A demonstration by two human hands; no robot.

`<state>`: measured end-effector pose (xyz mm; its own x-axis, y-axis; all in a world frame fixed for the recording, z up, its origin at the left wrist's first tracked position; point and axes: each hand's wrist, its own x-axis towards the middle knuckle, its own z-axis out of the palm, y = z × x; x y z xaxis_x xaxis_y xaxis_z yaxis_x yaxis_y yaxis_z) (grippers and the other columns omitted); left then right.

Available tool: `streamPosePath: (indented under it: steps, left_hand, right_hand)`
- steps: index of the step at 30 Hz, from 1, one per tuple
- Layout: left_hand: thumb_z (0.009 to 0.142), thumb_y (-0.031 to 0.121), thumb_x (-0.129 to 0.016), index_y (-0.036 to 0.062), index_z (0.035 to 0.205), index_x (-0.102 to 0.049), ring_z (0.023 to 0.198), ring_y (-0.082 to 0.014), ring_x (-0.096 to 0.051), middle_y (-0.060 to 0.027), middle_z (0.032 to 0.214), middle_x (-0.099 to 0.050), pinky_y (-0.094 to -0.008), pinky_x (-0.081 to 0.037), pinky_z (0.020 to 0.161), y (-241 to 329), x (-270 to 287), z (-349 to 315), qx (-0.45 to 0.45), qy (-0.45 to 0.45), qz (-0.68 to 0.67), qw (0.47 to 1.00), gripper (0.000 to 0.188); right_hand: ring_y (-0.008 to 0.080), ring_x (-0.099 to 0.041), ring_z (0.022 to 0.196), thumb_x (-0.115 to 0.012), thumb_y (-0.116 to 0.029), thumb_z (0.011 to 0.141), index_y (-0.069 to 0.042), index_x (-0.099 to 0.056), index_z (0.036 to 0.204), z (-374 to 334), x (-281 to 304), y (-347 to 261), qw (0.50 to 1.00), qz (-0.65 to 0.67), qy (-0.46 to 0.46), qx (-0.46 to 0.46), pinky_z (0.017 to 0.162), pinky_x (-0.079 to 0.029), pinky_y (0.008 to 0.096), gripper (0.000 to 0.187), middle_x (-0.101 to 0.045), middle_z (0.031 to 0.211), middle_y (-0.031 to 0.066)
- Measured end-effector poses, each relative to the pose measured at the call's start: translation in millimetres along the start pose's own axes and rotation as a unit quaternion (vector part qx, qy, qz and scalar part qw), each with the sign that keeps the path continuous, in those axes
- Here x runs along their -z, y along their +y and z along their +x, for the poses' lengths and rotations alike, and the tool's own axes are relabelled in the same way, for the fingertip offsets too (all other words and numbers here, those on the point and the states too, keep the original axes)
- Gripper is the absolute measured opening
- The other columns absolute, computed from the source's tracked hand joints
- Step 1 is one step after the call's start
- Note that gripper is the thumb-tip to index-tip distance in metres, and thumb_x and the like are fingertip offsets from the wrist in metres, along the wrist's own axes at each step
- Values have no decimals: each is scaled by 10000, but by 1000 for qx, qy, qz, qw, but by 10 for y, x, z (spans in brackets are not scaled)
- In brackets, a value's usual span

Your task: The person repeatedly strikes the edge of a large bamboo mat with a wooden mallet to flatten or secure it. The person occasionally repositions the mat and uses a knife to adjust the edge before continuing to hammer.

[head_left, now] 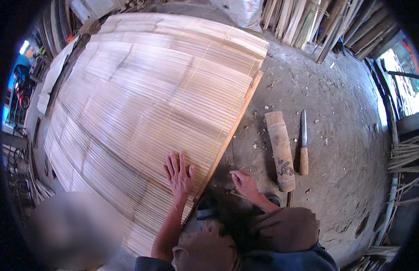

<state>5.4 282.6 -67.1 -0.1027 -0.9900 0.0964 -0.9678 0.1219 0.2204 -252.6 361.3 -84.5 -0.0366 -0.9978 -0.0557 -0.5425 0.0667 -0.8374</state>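
Observation:
A large blind of thin pale bamboo slats [128,90], tied across with lines of yellow cord, spreads over the left and middle of the view. Flat on its near right part rests my left hand [179,176], fingers spread, holding nothing. Just off the blind's right edge, over the floor, my right hand [245,184] is closed with its fingers curled in. Whether anything is pinched there, I cannot make out. Right of that hand lies a thick bamboo piece [280,149] with dark marks. Beside it a knife [304,144] with a wooden handle points its blade away from me.
Small wood chips dot the grey floor [345,149] on the right. Bundles of bamboo strips [300,20] lean at the back right, near a white sack [241,11]. More strips [406,156] stick out along the right side. A blurred round patch covers the lower left.

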Motion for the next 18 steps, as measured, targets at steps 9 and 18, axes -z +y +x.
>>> streamPosePath:
  steps: [9, 18]
  left_hand:
    - [942, 372, -615, 117, 1541, -401, 1504, -435, -227, -217, 1625, -278, -607, -153, 1207, 33, 47, 5, 8, -15, -5, 1000, 686]
    - [950, 356, -614, 108, 1534, -413, 1480, -442, -265, -232, 1605, -302, -601, -177, 1202, 61, 58, 17, -1, -9, 7, 1000, 666]
  right_hand:
    - [350, -676, 720, -644, -111, 956, -73, -673, 1071, -44, 39, 491, 990, -63, 94, 81, 604, -534, 422, 125, -679, 871, 161]
    - [354, -692, 758, -652, -166, 957, -86, -659, 1047, -38, 30, 523, 991, -77, 95, 60, 611, -549, 445, 121, -690, 882, 150]
